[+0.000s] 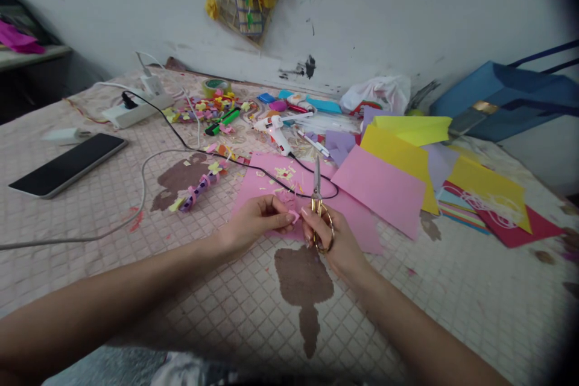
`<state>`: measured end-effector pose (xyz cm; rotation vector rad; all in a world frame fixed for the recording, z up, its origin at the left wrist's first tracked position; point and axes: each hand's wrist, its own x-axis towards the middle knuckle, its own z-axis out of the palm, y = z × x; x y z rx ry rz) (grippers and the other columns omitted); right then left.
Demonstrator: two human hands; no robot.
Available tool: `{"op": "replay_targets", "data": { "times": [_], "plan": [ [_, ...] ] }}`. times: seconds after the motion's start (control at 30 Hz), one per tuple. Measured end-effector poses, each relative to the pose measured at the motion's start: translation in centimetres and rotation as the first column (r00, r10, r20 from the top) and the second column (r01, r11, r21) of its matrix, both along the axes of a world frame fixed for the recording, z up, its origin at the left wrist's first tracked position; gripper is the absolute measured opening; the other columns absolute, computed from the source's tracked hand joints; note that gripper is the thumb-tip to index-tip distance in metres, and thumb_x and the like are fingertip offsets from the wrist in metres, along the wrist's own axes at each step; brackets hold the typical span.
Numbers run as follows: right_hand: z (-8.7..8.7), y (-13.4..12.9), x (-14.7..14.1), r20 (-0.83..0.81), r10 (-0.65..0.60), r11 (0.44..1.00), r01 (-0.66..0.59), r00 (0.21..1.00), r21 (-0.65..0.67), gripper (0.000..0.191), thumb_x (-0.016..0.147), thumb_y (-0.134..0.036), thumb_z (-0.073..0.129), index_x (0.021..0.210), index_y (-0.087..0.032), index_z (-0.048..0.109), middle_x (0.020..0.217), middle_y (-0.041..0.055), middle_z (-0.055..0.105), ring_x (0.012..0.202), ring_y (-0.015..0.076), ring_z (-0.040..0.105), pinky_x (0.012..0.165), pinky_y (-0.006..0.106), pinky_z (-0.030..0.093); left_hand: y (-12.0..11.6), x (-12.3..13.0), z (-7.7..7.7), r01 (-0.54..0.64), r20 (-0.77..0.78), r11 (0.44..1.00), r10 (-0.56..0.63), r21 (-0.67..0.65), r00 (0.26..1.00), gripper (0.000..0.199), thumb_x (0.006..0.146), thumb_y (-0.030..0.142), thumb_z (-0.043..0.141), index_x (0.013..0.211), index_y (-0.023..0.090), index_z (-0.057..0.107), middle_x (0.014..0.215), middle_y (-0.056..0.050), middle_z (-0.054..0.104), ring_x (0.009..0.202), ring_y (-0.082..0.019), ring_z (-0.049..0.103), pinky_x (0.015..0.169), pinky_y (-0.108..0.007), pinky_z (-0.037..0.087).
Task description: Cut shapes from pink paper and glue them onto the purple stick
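A small pink paper piece (294,216) is pinched between the thumb and fingers of my left hand (270,215). My right hand (332,234) is closed around gold-handled scissors (316,184), whose blades point away from me. Its fingertips come close to the pink piece; whether they touch it I cannot tell. Beneath both hands lies a pink paper sheet (253,178) scattered with pale yellow scraps (284,175). To the left, a purple decorated stick (199,191) with paper flowers rests on the tablecloth.
A white glue gun (275,134) lies beyond my hands, its black cord crossing the pink sheet. Coloured paper sheets (384,193) spread to the right. On the left are a phone (70,163), a power strip (136,110) and a green cutter (222,122). Tape (216,87) stands near the wall.
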<state>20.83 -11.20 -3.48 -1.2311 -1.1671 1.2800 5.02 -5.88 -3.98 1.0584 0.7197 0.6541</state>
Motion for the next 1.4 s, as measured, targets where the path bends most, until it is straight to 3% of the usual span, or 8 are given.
{"op": "replay_targets", "data": {
  "times": [0.2, 0.43, 0.7, 0.9, 1.03, 1.2, 1.4],
  "plan": [
    [0.27, 0.02, 0.01, -0.005, 0.038, 0.999, -0.038, 0.999, -0.020, 0.033, 0.083, -0.043, 0.055, 0.062, -0.019, 0.046, 0.049, -0.0051, 0.044, 0.044, 0.0080, 0.038, 0.044, 0.022, 0.028, -0.07, 0.02, 0.16, 0.012, -0.031, 1.000, -0.011, 0.022, 0.999, 0.024, 0.070, 0.027, 0.072, 0.069, 0.011, 0.054, 0.064, 0.002, 0.060, 0.057, -0.006, 0.054, 0.057, -0.020, 0.042],
    [0.10, 0.17, 0.29, -0.013, 0.053, 0.997, -0.053, 0.999, -0.055, 0.028, 0.080, -0.043, 0.058, 0.068, -0.019, 0.049, 0.050, -0.0061, 0.044, 0.044, 0.0081, 0.040, 0.042, 0.021, 0.029, -0.03, 0.05, 0.16, -0.003, -0.017, 1.000, 0.004, 0.012, 1.000, 0.030, 0.068, 0.025, 0.073, 0.082, 0.014, 0.049, 0.063, 0.003, 0.061, 0.058, -0.008, 0.058, 0.055, -0.020, 0.044],
    [0.46, 0.24, 0.62, 0.169, 0.066, 0.996, -0.056, 0.983, -0.065, 0.022, 0.080, -0.037, 0.059, 0.071, -0.018, 0.052, 0.051, -0.0059, 0.046, 0.044, 0.0080, 0.040, 0.042, 0.020, 0.031, 0.03, -0.01, 0.12, -0.014, -0.033, 0.985, 0.020, 0.174, 0.999, 0.031, 0.069, 0.023, 0.073, 0.088, 0.012, 0.051, 0.071, 0.000, 0.061, 0.062, -0.008, 0.058, 0.060, -0.022, 0.047],
    [0.09, 0.07, 0.63, 0.103, 0.016, 1.000, -0.016, 0.995, -0.004, 0.021, 0.082, -0.036, 0.056, 0.072, -0.019, 0.051, 0.053, -0.0057, 0.047, 0.046, 0.0080, 0.041, 0.044, 0.021, 0.030, -0.06, -0.15, 0.36, 0.167, -0.106, 0.985, -0.161, 0.048, 0.981, 0.024, 0.077, 0.032, 0.065, 0.079, 0.009, 0.059, 0.071, -0.004, 0.065, 0.062, -0.010, 0.061, 0.061, -0.023, 0.048],
    [0.13, 0.03, 0.54, 0.069, 0.019, 1.000, -0.018, 0.997, -0.023, 0.021, 0.083, -0.036, 0.056, 0.072, -0.019, 0.050, 0.052, -0.0061, 0.047, 0.045, 0.0077, 0.041, 0.044, 0.020, 0.030, 0.06, -0.28, 0.24, 0.165, -0.075, 0.986, -0.168, -0.035, 0.983, 0.023, 0.076, 0.032, 0.066, 0.073, 0.010, 0.060, 0.070, -0.003, 0.067, 0.056, -0.009, 0.061, 0.057, -0.022, 0.048],
    [0.09, 0.14, 0.55, 0.011, 0.072, 0.996, -0.071, 0.997, -0.052, 0.027, 0.082, -0.039, 0.056, 0.067, -0.018, 0.047, 0.050, -0.0065, 0.045, 0.043, 0.0071, 0.041, 0.043, 0.020, 0.031, 0.15, -0.41, 0.66, 0.154, -0.107, 0.988, -0.156, -0.022, 0.982, 0.023, 0.075, 0.030, 0.067, 0.069, 0.010, 0.058, 0.065, -0.002, 0.066, 0.050, -0.007, 0.058, 0.053, -0.020, 0.046],
    [-0.18, 0.23, 0.69, 0.082, 0.056, 0.998, -0.054, 0.995, -0.032, 0.023, 0.082, -0.036, 0.056, 0.070, -0.018, 0.050, 0.051, -0.0062, 0.047, 0.044, 0.0069, 0.041, 0.043, 0.019, 0.031, 0.09, -0.29, 0.72, 0.146, -0.125, 0.989, -0.147, -0.016, 0.981, 0.024, 0.076, 0.033, 0.066, 0.072, 0.010, 0.060, 0.067, -0.003, 0.067, 0.055, -0.009, 0.060, 0.057, -0.022, 0.048]
  ]
}}
